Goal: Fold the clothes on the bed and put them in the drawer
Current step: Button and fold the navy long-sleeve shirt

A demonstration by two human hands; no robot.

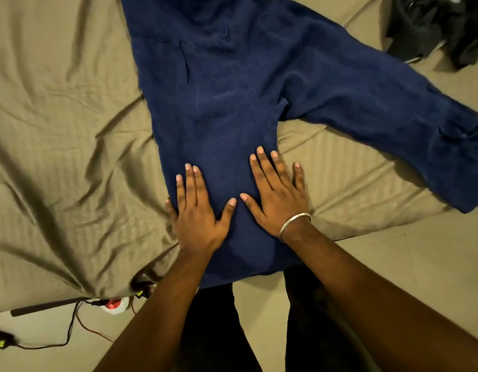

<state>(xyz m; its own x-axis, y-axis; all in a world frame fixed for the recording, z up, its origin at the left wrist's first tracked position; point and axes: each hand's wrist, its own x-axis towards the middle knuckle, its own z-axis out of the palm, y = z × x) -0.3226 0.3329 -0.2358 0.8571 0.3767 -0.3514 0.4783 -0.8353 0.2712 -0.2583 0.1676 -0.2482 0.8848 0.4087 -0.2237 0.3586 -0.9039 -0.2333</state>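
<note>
A navy blue long-sleeved shirt (221,98) lies spread on the olive bed sheet (58,130), its body running from the top of the view down to the bed's near edge. One sleeve stretches out to the right, cuff at the far right. My left hand (197,210) lies flat on the shirt's lower part with straight fingers, its little finger at the left edge of the cloth. My right hand (278,194), with a metal bangle on the wrist, presses flat beside it near the shirt's right side seam. No drawer is in view.
A heap of dark clothes (436,28) lies on the bed at the top right. On the floor at the lower left are a black charger (0,340) with cables and a white-and-red object (115,306). My dark-trousered legs stand at the bed's edge.
</note>
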